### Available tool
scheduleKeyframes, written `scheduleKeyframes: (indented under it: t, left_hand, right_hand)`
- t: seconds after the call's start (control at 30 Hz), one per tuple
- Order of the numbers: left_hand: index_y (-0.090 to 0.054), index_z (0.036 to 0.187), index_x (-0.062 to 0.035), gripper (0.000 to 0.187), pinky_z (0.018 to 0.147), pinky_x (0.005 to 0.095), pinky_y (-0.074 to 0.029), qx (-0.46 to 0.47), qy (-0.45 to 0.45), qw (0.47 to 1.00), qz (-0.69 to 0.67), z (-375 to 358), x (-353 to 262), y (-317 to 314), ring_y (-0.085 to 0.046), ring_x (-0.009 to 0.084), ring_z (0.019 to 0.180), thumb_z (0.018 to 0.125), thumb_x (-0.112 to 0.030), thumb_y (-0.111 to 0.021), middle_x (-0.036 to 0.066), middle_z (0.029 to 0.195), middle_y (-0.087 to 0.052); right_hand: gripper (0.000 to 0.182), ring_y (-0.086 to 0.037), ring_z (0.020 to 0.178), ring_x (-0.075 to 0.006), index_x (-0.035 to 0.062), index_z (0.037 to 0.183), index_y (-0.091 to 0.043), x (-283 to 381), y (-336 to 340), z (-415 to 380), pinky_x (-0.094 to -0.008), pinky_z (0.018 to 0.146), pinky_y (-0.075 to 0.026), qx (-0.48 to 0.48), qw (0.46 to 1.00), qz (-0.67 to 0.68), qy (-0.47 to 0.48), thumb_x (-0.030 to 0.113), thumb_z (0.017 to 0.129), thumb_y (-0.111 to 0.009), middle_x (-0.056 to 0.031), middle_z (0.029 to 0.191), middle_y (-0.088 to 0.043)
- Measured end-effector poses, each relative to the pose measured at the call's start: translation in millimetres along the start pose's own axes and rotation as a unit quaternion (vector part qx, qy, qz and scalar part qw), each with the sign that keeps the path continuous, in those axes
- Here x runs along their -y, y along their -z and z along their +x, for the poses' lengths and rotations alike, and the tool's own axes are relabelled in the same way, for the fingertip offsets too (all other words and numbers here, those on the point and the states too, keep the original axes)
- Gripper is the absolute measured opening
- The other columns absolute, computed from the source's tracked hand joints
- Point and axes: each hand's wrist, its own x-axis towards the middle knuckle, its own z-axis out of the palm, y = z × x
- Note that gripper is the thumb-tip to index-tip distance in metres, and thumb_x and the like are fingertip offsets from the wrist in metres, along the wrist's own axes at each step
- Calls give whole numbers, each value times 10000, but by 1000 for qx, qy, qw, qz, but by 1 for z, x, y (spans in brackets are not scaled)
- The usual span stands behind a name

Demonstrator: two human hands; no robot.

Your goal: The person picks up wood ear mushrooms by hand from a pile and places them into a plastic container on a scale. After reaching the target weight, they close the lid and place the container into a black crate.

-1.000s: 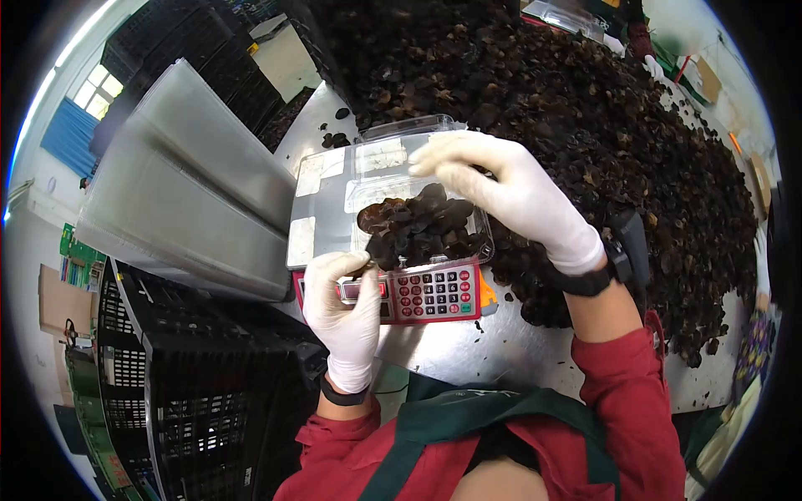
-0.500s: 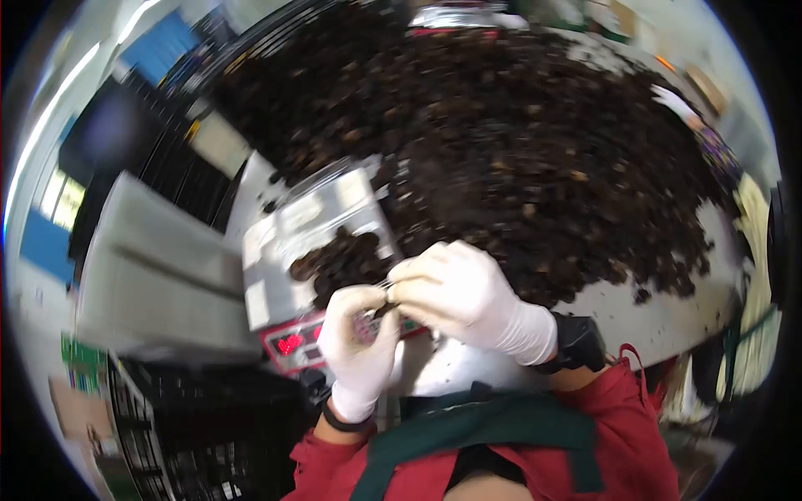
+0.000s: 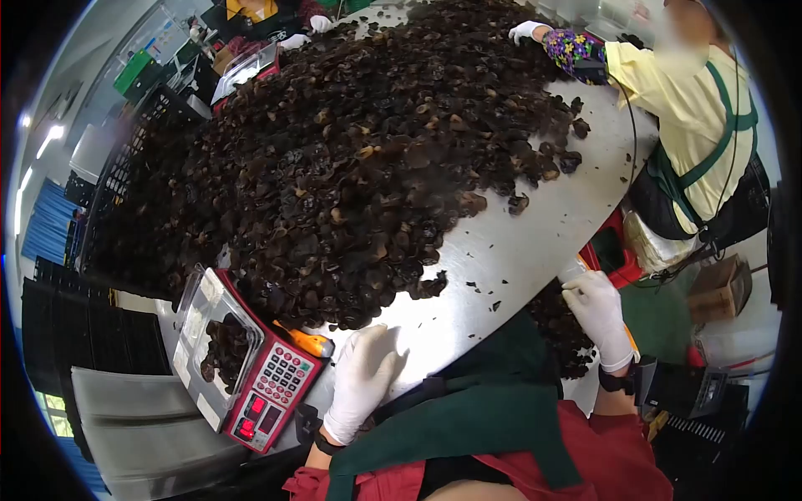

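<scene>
My left hand (image 3: 361,382), in a white glove, rests on the metal table (image 3: 493,267) with thumb apart from the fingers and nothing held. Just left of it is a red scale (image 3: 280,376) with a keypad and lit display. A clear tray (image 3: 242,317) on the scale holds dark, curled pieces (image 3: 225,351). An orange-handled tool (image 3: 311,342) lies between scale and pile. At the table's right edge, my gloved right hand (image 3: 600,317) has its fingers curled together; what they hold, if anything, is hidden. Dark pieces (image 3: 555,321) lie beside it.
A large heap of dark pieces (image 3: 334,184) covers much of the table. A co-worker in yellow (image 3: 681,108) reaches a gloved hand (image 3: 528,32) to its far right. Another person's gloved hands (image 3: 305,37) are at the far left. A red basket (image 3: 618,250) stands beyond the right edge.
My hands have parted: the left is down beside the scale, the right has moved right to the table's edge. The view has turned right, showing the co-worker in yellow.
</scene>
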Motion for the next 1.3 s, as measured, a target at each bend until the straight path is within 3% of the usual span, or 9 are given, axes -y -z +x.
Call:
scheduleKeyframes:
  t: [0.07, 0.17, 0.33, 0.53, 0.73, 0.9, 1.03, 1.17, 1.3]
  left_hand:
    - [-596, 1222, -34, 438, 961, 399, -490, -1, 12, 999, 30, -7, 1, -10, -610, 348, 1121, 801, -14, -711, 158, 1178, -635]
    - [-596, 1220, -31, 433, 972, 405, -484, -7, 22, 999, 44, -16, -2, -21, -604, 354, 1126, 800, -5, -702, 155, 1174, -632]
    - [-592, 1244, -40, 485, 990, 442, -467, -58, 34, 994, 88, -34, 7, -47, -571, 384, 1150, 775, 10, -707, 177, 1229, -592]
    - [-632, 1159, -58, 410, 979, 458, -470, -144, -24, 976, 161, -42, 27, -73, -586, 370, 1130, 767, 39, -703, 147, 1168, -597]
    - [-644, 1114, -75, 382, 965, 449, -468, -149, 4, 972, 183, -41, 25, -75, -597, 346, 1103, 756, 46, -702, 118, 1131, -596]
    - [-657, 1067, -50, 345, 943, 434, -487, -153, 12, 970, 188, -34, 17, -73, -615, 346, 1079, 749, 82, -685, 128, 1118, -626]
    - [-659, 1072, -75, 347, 945, 431, -492, -154, 16, 963, 222, -36, 19, -77, -620, 334, 1077, 752, 45, -718, 106, 1110, -624]
    - [-664, 1071, -73, 338, 948, 431, -490, -144, 25, 963, 225, -34, 16, -74, -619, 335, 1086, 757, 42, -715, 107, 1116, -625]
    - [-657, 1080, -72, 338, 955, 426, -481, -151, 29, 964, 218, -34, 15, -76, -620, 329, 1097, 767, 46, -703, 109, 1118, -628]
  right_hand:
    - [190, -650, 984, -297, 60, 983, -706, -15, 4, -4, -397, 848, -532, -65, 982, -177, 12, 99, 804, -756, -99, 1014, -687]
    - [316, -604, 1123, -301, 81, 1108, -694, 18, -18, 24, -399, 949, -504, -72, 996, -21, 47, 115, 800, -755, -112, 1158, -663]
    - [492, -561, 1193, -316, 88, 1261, -613, 58, -96, 79, -399, 1002, -483, 38, 979, 26, 200, 126, 789, -746, -130, 1263, -616]
    - [391, -621, 1067, -307, 89, 1168, -626, 63, -149, 117, -395, 917, -519, 10, 988, 42, 150, 115, 797, -749, -104, 1129, -625]
    - [256, -655, 735, -250, 126, 1048, -675, 59, -156, 141, -357, 674, -542, -1, 984, 25, 174, 86, 803, -740, -55, 943, -631]
    - [140, -605, 615, -163, 98, 933, -694, 49, -136, 141, -285, 595, -498, 62, 975, 196, 84, 31, 811, -707, -39, 761, -628]
    - [88, -588, 709, -52, 34, 931, -684, 38, -124, 143, -226, 644, -483, 145, 908, 389, -62, -23, 877, -644, 21, 838, -666]
    - [119, -586, 768, -44, 0, 940, -687, 32, -103, 144, -218, 686, -482, 184, 878, 436, -66, -55, 898, -590, 15, 872, -661]
    - [213, -572, 767, -69, -21, 988, -702, 9, -75, 142, -219, 709, -478, 197, 918, 343, 19, -59, 905, -510, -14, 882, -657]
